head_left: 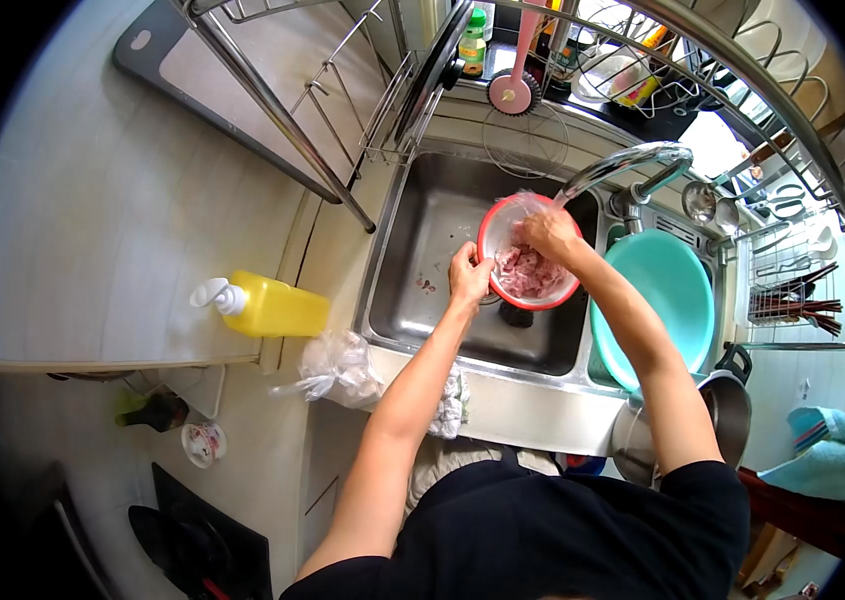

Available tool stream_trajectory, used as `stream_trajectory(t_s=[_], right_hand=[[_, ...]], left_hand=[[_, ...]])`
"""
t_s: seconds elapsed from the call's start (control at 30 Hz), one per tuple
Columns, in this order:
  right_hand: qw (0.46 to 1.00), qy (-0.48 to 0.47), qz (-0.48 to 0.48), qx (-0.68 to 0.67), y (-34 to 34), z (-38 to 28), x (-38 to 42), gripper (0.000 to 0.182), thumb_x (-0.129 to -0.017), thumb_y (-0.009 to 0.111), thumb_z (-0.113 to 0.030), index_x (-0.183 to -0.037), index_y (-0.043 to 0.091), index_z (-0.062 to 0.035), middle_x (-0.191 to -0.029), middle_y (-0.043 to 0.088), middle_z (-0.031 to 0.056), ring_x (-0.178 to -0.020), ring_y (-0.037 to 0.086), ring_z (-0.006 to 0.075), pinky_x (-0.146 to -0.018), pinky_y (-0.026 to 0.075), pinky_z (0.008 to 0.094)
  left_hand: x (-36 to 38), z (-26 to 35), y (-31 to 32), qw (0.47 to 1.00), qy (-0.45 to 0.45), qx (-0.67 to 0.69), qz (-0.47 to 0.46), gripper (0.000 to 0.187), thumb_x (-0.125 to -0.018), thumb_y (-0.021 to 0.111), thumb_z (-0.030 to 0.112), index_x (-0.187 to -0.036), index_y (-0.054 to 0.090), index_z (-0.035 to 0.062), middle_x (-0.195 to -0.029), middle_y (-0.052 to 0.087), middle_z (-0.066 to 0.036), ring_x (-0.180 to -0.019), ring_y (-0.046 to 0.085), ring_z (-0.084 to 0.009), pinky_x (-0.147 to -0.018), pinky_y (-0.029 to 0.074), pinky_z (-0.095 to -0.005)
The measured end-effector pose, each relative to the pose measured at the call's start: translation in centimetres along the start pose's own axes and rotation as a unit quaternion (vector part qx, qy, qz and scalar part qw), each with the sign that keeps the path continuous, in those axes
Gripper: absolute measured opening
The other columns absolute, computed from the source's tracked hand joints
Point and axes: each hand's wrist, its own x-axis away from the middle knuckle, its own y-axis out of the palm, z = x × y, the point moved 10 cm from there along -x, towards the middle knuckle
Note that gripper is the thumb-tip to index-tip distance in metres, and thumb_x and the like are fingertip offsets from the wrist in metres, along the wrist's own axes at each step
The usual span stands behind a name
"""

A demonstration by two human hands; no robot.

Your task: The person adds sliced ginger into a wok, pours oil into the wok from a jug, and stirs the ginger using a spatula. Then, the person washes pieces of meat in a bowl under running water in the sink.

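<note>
Over the steel sink (423,200) is a red-rimmed bowl (575,300) with pieces of raw pink meat (531,272) inside. My left hand (469,275) grips the bowl's rim on its left side, thumb over the edge. Reaching in from the right, my right hand (551,234) is inside the bowl at the top of the meat, its fingers curled downward. Something clear and shiny, either plastic film or water, shows beside those fingers. What they hold is hidden. The faucet's (623,160) spout ends just above the bowl, close to my right hand.
A turquoise basin (678,300) stands right of the sink, under my right forearm. To the left are a yellow pump bottle (278,304) and a clear plastic bag (338,368). A metal dish rack (743,70) overhangs the back right. Small scraps (426,286) lie on the sink floor.
</note>
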Motion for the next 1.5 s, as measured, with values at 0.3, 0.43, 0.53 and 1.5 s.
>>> stream_trajectory(t_s=[0.3, 0.43, 0.53, 1.5], right_hand=[[0.988, -0.147, -0.039, -0.025, -0.4, -5.0, 2.4, 0.023, -0.079, 0.062, -0.026, -0.097, 0.064, -0.0113, -0.103, 0.053, 0.0115, -0.096, 0.055, 0.0275, -0.085, 0.046, 0.038], [0.994, -0.071, 0.02, -0.083, -0.6, -3.4, 1.5, 0.02, -0.079, 0.061, -0.028, -0.089, 0.064, -0.0113, -0.091, 0.056, 0.0058, -0.088, 0.056, 0.0246, -0.078, 0.047, 0.0373], [0.996, -0.072, -0.001, -0.052, 0.3, -2.7, 0.8, 0.017, -0.077, 0.06, -0.026, -0.079, 0.067, -0.0103, -0.084, 0.059, 0.0067, -0.089, 0.057, 0.0244, -0.073, 0.048, 0.0378], [0.994, 0.029, 0.029, -0.105, 0.2, -2.4, 1.2, 0.035, -0.066, 0.066, -0.011, -0.097, 0.055, -0.0024, -0.092, 0.062, 0.0174, -0.079, 0.063, 0.0362, -0.064, 0.051, 0.0449]], left_hand=[[-0.2, -1.0, 1.5, 0.998, -0.055, -0.017, -0.034, 0.01, -0.071, 0.059, 0.001, -0.07, 0.05, 0.0056, -0.059, 0.048, 0.002, -0.052, 0.045, -0.0065, -0.046, 0.037, -0.0252], [-0.2, -1.1, 1.3, 0.999, -0.016, -0.008, -0.03, 0.011, -0.071, 0.058, 0.0, -0.07, 0.049, 0.0056, -0.06, 0.047, 0.002, -0.055, 0.044, -0.006, -0.049, 0.037, -0.0244], [-0.4, -0.7, 1.3, 0.999, -0.007, -0.005, -0.036, 0.01, -0.072, 0.057, 0.0, -0.073, 0.049, 0.0058, -0.059, 0.046, 0.002, -0.051, 0.044, -0.0063, -0.045, 0.037, -0.0243], [0.5, -2.4, 0.8, 0.997, -0.035, 0.068, 0.003, 0.018, -0.073, 0.056, -0.002, -0.067, 0.043, 0.0082, -0.058, 0.043, 0.002, -0.041, 0.039, -0.0071, -0.032, 0.03, -0.025]])
